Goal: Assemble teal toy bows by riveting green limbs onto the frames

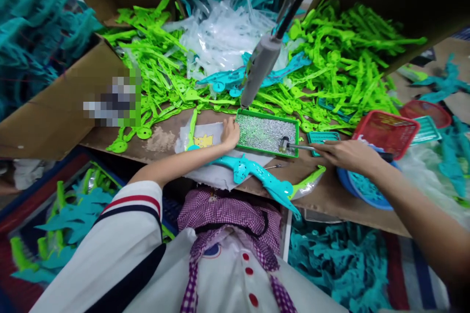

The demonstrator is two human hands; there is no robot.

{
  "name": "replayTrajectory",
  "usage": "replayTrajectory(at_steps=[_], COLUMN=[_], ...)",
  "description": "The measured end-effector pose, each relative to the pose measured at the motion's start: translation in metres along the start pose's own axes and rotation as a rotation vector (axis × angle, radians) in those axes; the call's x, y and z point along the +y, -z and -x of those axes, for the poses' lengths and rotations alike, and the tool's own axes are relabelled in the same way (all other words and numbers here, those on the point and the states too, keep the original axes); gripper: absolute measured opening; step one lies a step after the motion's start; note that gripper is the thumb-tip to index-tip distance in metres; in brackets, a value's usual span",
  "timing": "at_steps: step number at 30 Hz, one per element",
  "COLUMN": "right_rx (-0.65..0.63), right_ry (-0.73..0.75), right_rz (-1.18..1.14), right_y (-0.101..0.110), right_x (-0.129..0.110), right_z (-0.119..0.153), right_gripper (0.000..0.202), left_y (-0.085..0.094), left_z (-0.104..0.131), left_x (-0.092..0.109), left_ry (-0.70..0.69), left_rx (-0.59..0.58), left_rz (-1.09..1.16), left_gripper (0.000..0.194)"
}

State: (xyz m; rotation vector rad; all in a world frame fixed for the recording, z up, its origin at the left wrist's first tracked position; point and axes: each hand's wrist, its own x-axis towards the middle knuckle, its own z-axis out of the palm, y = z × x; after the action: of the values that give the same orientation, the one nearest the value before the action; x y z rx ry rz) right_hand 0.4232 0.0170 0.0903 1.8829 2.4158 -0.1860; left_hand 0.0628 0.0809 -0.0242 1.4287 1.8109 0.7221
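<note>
A shallow green tray [270,152] full of small silvery metal pieces, perhaps screws, lies on the bench. At its left end is my left hand [230,133], fingers closed on the rim. My right hand [340,152] grips a long metal-shafted tool [303,146] with a dark handle end behind the hand. Its blocky dark and shiny head rests among the metal pieces near the tray's right end. In front of the tray a turquoise plastic part [253,170] lies across a pale cloth [211,139], with a bright green piece [308,182] at its right end.
A grey electric screwdriver [260,66] hangs above the tray's back edge. Piles of bright green parts [341,54] and clear plastic bags [231,34] fill the back. To the right stand a red basket [387,133] and a blue bowl [352,194]. A cardboard box [62,102] is at left.
</note>
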Motion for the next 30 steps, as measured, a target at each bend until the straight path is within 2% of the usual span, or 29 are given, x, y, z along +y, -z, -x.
replayTrajectory(at_steps=[2, 3, 6, 10, 13, 15, 17, 19, 23, 26, 28, 30], right_rx=[-0.220, -0.250, -0.251, -0.205, -0.182, -0.145, -0.108, -0.097, -0.117, -0.098, -0.088, -0.083], right_ry=[0.209, 0.264, 0.343, 0.408, 0.370, 0.322, 0.263, 0.208, 0.163, 0.067, 0.019, 0.058], right_rz=[0.206, 0.271, 0.343, 0.303, 0.255, 0.234, 0.234, 0.257, 0.297, 0.322, 0.347, 0.333], right_y=[0.001, 0.001, -0.002, -0.016, -0.026, -0.031, -0.033, -0.031, -0.016, -0.008, -0.010, -0.017], right_x=[-0.012, -0.020, -0.046, -0.086, -0.112, -0.119, -0.115, -0.100, -0.056, -0.022, -0.006, 0.002], right_z=[-0.005, -0.009, -0.023, -0.047, -0.066, -0.074, -0.074, -0.066, -0.031, -0.010, -0.006, -0.011], right_gripper=[0.044, 0.046, 0.049, 0.050, 0.051, 0.052, 0.054, 0.055, 0.055, 0.054, 0.054, 0.054], left_y=[-0.003, -0.004, -0.006, -0.009, -0.011, -0.010, -0.009, -0.007, -0.007, -0.008, -0.007, -0.006], left_z=[0.002, 0.002, 0.000, -0.004, -0.004, -0.004, -0.003, -0.002, -0.002, -0.002, -0.001, 0.000], left_x=[0.000, 0.000, -0.004, -0.008, -0.011, -0.012, -0.012, -0.012, -0.012, -0.011, -0.010, -0.009], left_ry=[-0.001, -0.023, -0.072, -0.109, -0.138, -0.142, -0.146, -0.151, -0.160, -0.150, -0.137, -0.123], left_rx=[0.049, 0.062, 0.080, 0.044, 0.006, -0.003, -0.007, -0.011, -0.003, 0.005, 0.001, -0.004], left_rz=[0.093, 0.135, 0.233, 0.355, 0.409, 0.414, 0.406, 0.394, 0.388, 0.388, 0.378, 0.364], left_gripper=[0.032, 0.033, 0.038, 0.047, 0.051, 0.051, 0.051, 0.051, 0.051, 0.050, 0.050, 0.050])
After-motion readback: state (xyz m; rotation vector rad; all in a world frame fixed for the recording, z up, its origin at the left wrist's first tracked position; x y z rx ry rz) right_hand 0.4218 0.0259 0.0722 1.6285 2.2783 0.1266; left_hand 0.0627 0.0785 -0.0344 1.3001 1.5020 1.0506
